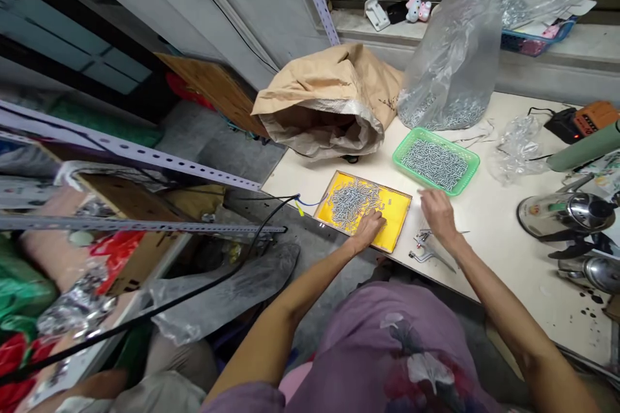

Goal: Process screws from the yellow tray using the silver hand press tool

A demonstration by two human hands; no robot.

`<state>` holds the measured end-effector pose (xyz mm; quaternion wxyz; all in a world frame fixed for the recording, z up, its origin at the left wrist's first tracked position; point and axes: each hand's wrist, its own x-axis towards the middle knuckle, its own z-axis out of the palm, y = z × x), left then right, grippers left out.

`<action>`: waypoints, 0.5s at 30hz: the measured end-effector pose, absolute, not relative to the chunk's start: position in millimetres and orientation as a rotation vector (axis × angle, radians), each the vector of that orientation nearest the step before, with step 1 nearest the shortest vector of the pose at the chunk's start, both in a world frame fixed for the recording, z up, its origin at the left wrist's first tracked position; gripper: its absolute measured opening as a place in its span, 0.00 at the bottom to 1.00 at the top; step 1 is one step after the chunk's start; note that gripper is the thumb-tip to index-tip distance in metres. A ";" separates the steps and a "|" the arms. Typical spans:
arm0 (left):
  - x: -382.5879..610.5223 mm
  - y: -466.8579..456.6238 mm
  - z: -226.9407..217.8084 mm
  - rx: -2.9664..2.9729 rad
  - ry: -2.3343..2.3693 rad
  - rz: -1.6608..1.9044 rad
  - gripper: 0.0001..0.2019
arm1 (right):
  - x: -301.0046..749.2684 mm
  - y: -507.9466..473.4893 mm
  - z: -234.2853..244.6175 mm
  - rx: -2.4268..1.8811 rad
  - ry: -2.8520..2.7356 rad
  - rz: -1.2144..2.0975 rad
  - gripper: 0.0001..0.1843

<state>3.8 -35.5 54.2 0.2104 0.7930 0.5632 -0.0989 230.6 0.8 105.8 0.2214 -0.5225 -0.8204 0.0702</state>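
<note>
My left hand (pixel 369 229) rests at the near side of a shallow yellow tray (pixel 398 211), its fingers drawn together beside a heap of small silvery rod-shaped metal pieces (pixel 352 201). Whatever those fingertips hold is too small to make out. To the right of the tray, my right hand (pixel 438 214) hovers over the white table with fingers curled and thumb close to them; its contents, if any, cannot be made out. Beneath and beside it lie a plier-like metal tool (pixel 433 256) and a few small metal parts. A green plastic basket (pixel 401 161) full of similar metal pieces (pixel 434 164) stands just beyond.
An open brown paper sack (pixel 334 87) and a clear plastic bag (pixel 450 58) holding metal pieces stand at the back of the table (pixel 513 258). Farther right are an orange-and-black device (pixel 588 121), a green cylinder (pixel 586 148) and a steel kettle (pixel 562 214). A black cable (pixel 242 255) crosses at left.
</note>
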 end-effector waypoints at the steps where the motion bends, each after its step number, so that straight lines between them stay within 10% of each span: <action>1: 6.2 -33.5 53.9 2.229 1.509 -0.331 0.12 | 233.8 10.4 114.7 -1.496 -2.169 0.162 0.19; 15: 24.2 -25.3 66.9 2.100 1.616 -0.294 0.11 | 301.6 -128.0 52.7 -1.959 -2.211 0.682 0.17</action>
